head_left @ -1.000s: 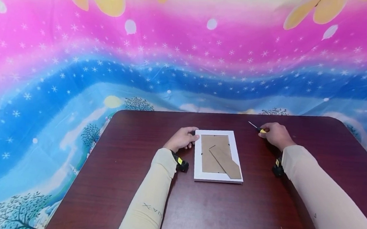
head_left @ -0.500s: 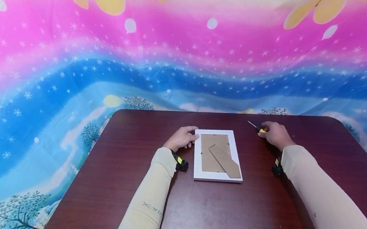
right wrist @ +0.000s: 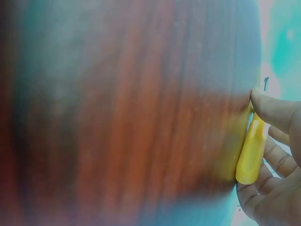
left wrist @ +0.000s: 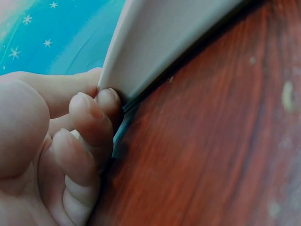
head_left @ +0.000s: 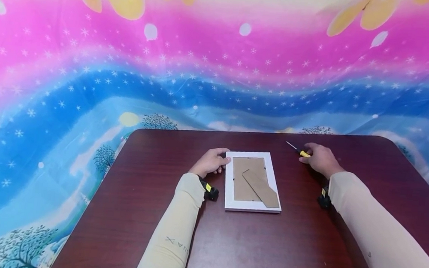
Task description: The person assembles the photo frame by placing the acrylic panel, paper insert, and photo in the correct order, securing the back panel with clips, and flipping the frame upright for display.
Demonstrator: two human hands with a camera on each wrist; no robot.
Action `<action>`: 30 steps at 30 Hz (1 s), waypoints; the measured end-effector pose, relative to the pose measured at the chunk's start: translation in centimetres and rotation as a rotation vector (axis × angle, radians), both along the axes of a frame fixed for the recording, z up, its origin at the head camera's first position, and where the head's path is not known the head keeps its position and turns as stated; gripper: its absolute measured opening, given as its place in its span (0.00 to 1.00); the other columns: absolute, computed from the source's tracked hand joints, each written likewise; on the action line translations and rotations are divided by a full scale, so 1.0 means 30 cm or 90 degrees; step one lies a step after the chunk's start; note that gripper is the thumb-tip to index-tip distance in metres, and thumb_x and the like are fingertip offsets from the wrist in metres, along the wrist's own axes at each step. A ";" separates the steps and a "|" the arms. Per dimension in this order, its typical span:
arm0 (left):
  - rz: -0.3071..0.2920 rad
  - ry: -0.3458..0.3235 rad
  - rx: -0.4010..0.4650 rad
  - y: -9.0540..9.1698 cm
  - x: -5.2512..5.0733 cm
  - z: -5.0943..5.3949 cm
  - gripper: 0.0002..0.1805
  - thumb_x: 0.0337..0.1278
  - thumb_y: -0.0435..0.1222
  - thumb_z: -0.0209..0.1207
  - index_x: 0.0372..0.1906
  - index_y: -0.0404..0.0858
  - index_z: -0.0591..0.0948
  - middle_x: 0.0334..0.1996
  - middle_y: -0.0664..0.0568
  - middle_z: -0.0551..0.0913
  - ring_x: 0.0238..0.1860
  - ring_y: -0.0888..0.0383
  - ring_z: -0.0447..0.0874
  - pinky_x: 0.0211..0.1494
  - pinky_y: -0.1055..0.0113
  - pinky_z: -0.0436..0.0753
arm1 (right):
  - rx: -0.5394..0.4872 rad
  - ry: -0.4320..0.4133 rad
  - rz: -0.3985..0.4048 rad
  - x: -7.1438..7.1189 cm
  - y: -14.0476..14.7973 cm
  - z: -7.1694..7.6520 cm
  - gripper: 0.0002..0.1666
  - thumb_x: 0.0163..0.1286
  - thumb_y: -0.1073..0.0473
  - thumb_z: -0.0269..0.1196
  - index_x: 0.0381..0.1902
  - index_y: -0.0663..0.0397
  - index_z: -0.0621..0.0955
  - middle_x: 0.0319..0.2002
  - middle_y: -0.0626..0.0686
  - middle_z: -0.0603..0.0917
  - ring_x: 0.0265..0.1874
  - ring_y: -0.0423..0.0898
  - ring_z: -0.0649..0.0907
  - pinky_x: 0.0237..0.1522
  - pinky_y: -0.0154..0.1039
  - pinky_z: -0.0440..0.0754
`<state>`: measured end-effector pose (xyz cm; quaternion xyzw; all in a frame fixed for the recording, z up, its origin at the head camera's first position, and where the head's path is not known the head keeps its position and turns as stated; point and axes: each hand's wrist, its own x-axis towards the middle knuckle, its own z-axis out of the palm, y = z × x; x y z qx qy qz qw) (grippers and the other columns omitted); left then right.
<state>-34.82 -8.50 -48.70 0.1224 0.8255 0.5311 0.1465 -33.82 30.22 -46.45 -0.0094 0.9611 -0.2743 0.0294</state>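
Observation:
A white picture frame (head_left: 226, 182) lies back side up on the table, its brown backing board (head_left: 248, 163) and slanted stand leg (head_left: 261, 188) showing. My left hand (head_left: 210, 161) grips its far left corner. In the left wrist view, the thumb and fingertips (left wrist: 84, 106) meet the white frame edge (left wrist: 141, 52), and the other fingers are curled below. To the right of the frame, my right hand (head_left: 321, 158) holds a screwdriver (head_left: 305, 154) low over the table, its thin shaft pointing far left. The right wrist view shows the thumb and fingers about its yellow handle (right wrist: 251, 150).
The dark red wooden table (head_left: 250, 249) has rounded far corners. Behind it hangs a colourful printed cloth (head_left: 220, 78). Each wrist carries a small black and yellow device, such as the left one (head_left: 210, 189).
More of the screwdriver's yellow handle shows in my right hand than before. The head view has shifted slightly. My left hand and the picture frame stay together in place.

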 end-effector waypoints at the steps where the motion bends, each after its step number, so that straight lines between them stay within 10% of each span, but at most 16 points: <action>1: 0.001 0.001 -0.003 0.000 -0.001 0.002 0.26 0.68 0.41 0.59 0.68 0.43 0.71 0.23 0.48 0.79 0.17 0.57 0.71 0.20 0.66 0.73 | -0.002 -0.001 -0.001 0.002 0.001 0.001 0.38 0.69 0.56 0.64 0.70 0.66 0.63 0.53 0.69 0.74 0.50 0.64 0.74 0.51 0.61 0.72; 30: -0.015 -0.001 -0.009 -0.004 -0.007 0.001 0.25 0.68 0.42 0.59 0.67 0.42 0.72 0.23 0.48 0.80 0.17 0.57 0.72 0.20 0.66 0.73 | -0.045 0.071 -0.035 0.152 0.061 0.045 0.39 0.69 0.52 0.65 0.70 0.66 0.65 0.62 0.73 0.62 0.57 0.69 0.67 0.54 0.67 0.66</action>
